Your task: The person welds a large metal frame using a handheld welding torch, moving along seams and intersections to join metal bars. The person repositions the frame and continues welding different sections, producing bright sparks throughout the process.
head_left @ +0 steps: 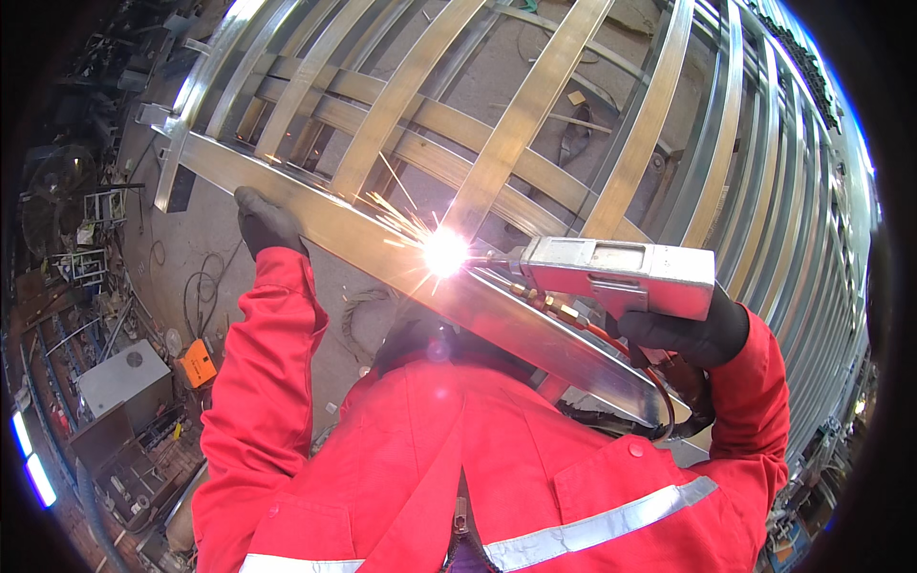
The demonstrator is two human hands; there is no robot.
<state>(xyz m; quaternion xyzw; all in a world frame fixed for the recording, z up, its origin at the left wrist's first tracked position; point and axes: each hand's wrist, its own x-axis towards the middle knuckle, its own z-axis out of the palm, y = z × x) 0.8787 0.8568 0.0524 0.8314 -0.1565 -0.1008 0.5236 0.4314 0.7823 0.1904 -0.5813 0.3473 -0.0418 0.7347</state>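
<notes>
A silver hand-held welding gun (669,272) is gripped by my black-gloved right hand (702,334). Its tip points left at a metal frame, where a blinding white glow (445,253) throws sparks up and to the left. The glow sits where a slat (516,124) meets the long metal rail (353,239) nearest me, and it hides the joint itself. Farther left along that rail, my gloved left hand (270,224) holds its near edge, with some fingers hidden. Below the gun run brass fittings (564,310) and a red hose (604,336).
Many parallel slats (650,124) of the frame stretch away to the far right, with crossbars (458,167) beneath. On the floor to the left lie a coiled cable (201,291), an orange box (198,363), a grey metal cabinet (124,382) and scattered tools and scrap.
</notes>
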